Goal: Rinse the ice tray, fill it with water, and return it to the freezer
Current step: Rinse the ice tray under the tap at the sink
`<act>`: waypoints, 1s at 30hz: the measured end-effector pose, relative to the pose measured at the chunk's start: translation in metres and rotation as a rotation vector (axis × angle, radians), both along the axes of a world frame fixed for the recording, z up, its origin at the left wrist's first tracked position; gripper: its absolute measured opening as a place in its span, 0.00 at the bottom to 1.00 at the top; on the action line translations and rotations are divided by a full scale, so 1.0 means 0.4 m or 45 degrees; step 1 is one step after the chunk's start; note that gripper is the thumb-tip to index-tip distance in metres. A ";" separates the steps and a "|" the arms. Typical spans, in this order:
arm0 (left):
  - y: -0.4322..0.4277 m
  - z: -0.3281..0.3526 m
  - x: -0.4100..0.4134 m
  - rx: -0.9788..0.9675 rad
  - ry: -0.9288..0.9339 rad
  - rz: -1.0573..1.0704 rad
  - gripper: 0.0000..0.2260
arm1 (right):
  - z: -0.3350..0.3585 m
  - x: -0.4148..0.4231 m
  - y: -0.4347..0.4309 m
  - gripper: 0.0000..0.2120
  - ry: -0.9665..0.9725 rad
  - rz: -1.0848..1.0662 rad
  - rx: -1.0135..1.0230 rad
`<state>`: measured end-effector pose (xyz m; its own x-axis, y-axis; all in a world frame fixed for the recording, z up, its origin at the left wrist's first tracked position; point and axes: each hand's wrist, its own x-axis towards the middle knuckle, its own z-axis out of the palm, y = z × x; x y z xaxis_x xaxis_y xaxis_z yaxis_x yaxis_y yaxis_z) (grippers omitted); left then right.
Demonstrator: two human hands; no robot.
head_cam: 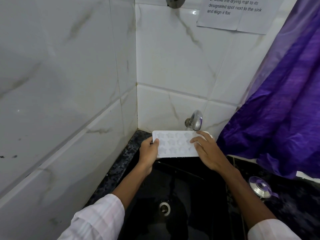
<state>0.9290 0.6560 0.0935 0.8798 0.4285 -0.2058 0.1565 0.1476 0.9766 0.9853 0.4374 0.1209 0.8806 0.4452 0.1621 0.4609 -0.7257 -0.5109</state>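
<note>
Though blurry, white ice tray [174, 144] with seemingly star-shaped cells.

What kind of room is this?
Probably a home kitchen, at the sink corner: a black sink with a wall tap, tiled walls, a pot lid on the speckled counter, and an ice tray under the tap.

The ice tray [174, 144] is white, rectangular and flat, with star-shaped cavities [170, 135] in three rows, open side up. It is held roughly level, spanning the two hands. The left hand [149, 150] grips its left short end, thumb over the rim. The right hand [207, 153] covers the right end, fingers spread on the top face.
</note>
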 end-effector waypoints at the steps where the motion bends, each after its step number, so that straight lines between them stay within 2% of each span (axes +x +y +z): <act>1: -0.001 0.000 0.003 0.003 -0.004 -0.002 0.12 | -0.001 0.000 -0.001 0.13 -0.006 0.006 -0.027; 10: -0.012 -0.005 0.006 0.002 -0.023 -0.023 0.13 | -0.015 0.014 -0.006 0.15 -0.058 -0.024 -0.157; 15: -0.013 -0.009 0.003 -0.006 -0.023 -0.014 0.12 | -0.003 0.014 -0.006 0.15 0.077 -0.036 -0.132; 24: -0.016 -0.012 -0.005 -0.016 -0.028 -0.008 0.12 | 0.000 0.004 0.006 0.16 -0.033 -0.023 -0.231; 30: -0.016 -0.014 -0.007 -0.033 -0.033 0.005 0.12 | 0.000 0.003 0.004 0.15 -0.021 -0.026 -0.182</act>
<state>0.9261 0.6496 0.0881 0.8832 0.4272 -0.1937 0.1304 0.1732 0.9762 0.9867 0.4392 0.1210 0.8875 0.4468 0.1127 0.4527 -0.7999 -0.3939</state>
